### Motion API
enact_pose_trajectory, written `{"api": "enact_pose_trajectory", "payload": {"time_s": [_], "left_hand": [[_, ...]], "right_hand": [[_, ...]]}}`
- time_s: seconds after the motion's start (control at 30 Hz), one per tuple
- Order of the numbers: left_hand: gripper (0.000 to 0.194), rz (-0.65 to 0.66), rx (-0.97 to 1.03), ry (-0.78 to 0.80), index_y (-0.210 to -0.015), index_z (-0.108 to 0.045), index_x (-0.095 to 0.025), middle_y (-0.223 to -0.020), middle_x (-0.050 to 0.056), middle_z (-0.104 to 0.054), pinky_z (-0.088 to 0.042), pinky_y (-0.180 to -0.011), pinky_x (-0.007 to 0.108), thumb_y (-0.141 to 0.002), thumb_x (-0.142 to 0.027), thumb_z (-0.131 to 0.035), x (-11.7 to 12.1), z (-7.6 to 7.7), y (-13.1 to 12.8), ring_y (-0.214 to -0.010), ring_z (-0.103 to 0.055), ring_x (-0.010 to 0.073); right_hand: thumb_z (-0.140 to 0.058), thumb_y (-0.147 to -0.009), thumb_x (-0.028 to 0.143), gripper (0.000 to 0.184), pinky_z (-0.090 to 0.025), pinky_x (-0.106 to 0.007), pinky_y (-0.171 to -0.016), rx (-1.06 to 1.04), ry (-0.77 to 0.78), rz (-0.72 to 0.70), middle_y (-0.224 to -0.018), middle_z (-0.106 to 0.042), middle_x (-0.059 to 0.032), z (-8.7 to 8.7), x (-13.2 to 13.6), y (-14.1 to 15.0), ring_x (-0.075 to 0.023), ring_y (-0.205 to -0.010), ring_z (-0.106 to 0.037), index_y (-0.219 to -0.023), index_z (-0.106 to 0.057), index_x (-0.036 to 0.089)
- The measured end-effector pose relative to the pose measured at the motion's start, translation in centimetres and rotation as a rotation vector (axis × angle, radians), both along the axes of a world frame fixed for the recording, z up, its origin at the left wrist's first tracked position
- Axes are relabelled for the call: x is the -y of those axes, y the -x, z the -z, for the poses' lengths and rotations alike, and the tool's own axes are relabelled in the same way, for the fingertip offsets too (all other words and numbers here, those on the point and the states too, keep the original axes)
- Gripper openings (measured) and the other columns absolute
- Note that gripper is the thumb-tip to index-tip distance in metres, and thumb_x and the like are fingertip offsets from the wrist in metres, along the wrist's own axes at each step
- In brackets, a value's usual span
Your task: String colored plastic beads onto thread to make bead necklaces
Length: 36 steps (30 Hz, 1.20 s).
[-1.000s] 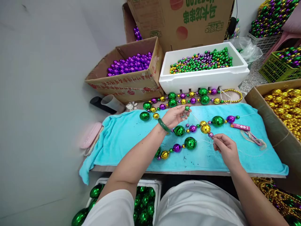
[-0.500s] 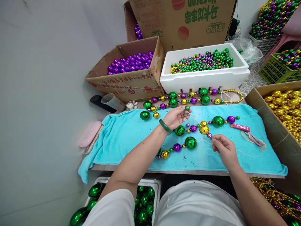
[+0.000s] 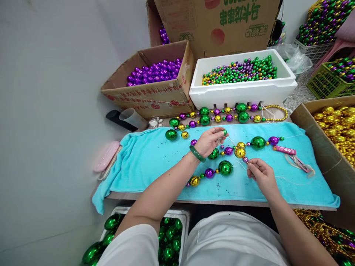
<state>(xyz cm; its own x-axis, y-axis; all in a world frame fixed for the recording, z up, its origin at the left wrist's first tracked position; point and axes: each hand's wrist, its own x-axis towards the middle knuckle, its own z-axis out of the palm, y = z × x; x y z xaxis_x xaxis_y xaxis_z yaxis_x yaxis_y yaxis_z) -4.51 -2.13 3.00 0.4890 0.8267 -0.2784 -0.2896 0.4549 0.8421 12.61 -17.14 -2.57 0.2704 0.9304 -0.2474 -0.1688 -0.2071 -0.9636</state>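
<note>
My left hand (image 3: 210, 141), with a green bangle at the wrist, pinches a small green bead (image 3: 225, 132) from which a thin string runs down to the right. Lower right, my right hand (image 3: 261, 173) has its fingertips closed on a small purple bead (image 3: 245, 159). Just above that bead is a gold bead (image 3: 240, 152), lying against the strand of green, gold and purple beads. In front of my left forearm, another strand ends at a large green bead (image 3: 225, 168). All of this is over a turquoise towel (image 3: 155, 162).
Behind the towel lies a beaded necklace (image 3: 243, 117), with a white foam box (image 3: 241, 92) of small beads and a carton (image 3: 149, 96) of purple beads beyond. A carton of gold beads (image 3: 335, 122) stands right. A pink-labelled cutter-like tool (image 3: 284, 149) rests on the towel.
My left hand has shifted slightly right and down with the green bead. My right hand has moved a little left with the purple bead, and the gold bead is tilted slightly differently.
</note>
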Motion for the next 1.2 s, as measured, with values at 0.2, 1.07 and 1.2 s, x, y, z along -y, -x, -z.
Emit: {"api": "enact_pose_trajectory", "payload": {"time_s": [0.2, 1.07, 1.2], "left_hand": [[0.024, 0.098, -0.142, -0.043, -0.086, -0.069, -0.013, -0.082, 0.004, -0.067, -0.043, -0.068, 0.026, -0.064, -0.020, -0.077, 1.8, 0.8, -0.8, -0.072, -0.058, 0.0106], [0.043, -0.002, -0.337, -0.125, -0.109, -0.056, -0.018, -0.091, 0.004, -0.064, -0.048, -0.066, 0.028, -0.069, -0.021, -0.071, -2.0, 0.8, 7.5, -0.074, -0.064, 0.0151], [0.036, 0.035, -0.029, -0.012, -0.111, -0.057, -0.019, -0.099, 0.006, -0.066, -0.050, -0.067, 0.024, -0.076, -0.019, -0.067, 0.2, -1.0, 5.7, -0.080, -0.066, 0.0145]], "right_hand": [[-0.066, -0.073, 0.042, 0.028, -0.033, -0.021, -0.041, -0.064, 0.011, 0.003, -0.055, -0.057, 0.0013, 0.2, -1.0, 0.4, -0.0092, -0.046, -0.048, -0.078, -0.056, 0.017], [-0.066, -0.074, 0.038, 0.021, -0.033, -0.022, -0.041, -0.038, -0.042, -0.018, -0.054, -0.056, 0.0005, -0.2, -0.2, -0.1, -0.0103, -0.047, -0.047, -0.077, -0.061, 0.017], [-0.067, -0.073, 0.039, 0.023, -0.035, -0.023, -0.042, -0.026, -0.063, -0.032, -0.052, -0.056, 0.0001, -0.9, 0.2, 0.4, -0.0109, -0.047, -0.048, -0.076, -0.062, 0.017]]}}
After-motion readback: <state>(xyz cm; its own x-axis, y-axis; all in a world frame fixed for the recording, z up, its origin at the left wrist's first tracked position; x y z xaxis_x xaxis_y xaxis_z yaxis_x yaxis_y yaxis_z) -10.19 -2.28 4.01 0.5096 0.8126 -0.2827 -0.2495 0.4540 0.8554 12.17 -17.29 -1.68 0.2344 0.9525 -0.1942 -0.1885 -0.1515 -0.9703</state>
